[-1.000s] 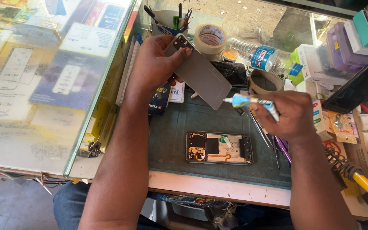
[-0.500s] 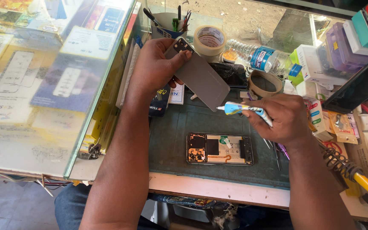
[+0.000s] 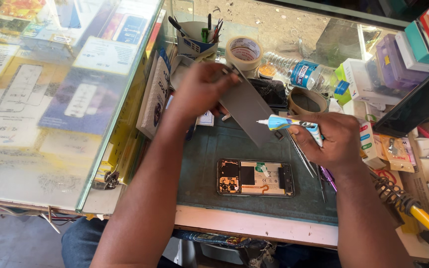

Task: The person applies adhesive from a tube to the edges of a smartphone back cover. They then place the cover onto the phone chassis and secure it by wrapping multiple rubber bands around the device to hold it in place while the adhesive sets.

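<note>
Grey phone back cover (image 3: 247, 111) is up off the bench, pinched at its top end in the left hand (image 3: 199, 89); the right hand (image 3: 333, 141) is wrapped around a glue tube (image 3: 289, 124), nozzle at the cover's edge, above the opened phone (image 3: 255, 177) on the green mat (image 3: 204, 159).

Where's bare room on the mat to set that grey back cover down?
Bare green mat lies left of the opened phone, beside the left forearm, and in a strip between the phone and the right hand. The mat's right edge is crowded with tweezers. The bench behind the left hand holds tape rolls, a bottle and boxes.
</note>
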